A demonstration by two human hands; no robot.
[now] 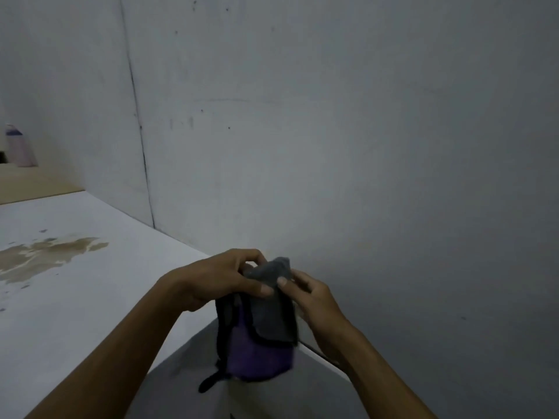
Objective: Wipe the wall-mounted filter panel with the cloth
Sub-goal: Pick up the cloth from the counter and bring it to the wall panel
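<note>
From my head camera, looking down: my left hand [217,281] and my right hand [311,300] meet in front of me, both pinching the same cloth [269,313]. My left thumb and curled fingers clamp its upper left edge; my right thumb presses on its top right part, with the other right fingers tucked behind the fabric. The cloth is grey on the face toward me, folded over, and a purple part with dark edging hangs below it; a dark loop dangles from the lower left corner. It hangs in the air between my hands, above the edge of a white counter [90,297] and close in front of a plain grey wall [332,146]. A brownish stain [45,255] spreads on the counter well to my left. Far left, blurred, a pale bottle with a purple band [18,146] stands on a tan surface. I cannot make out any filter panel on the wall
</note>
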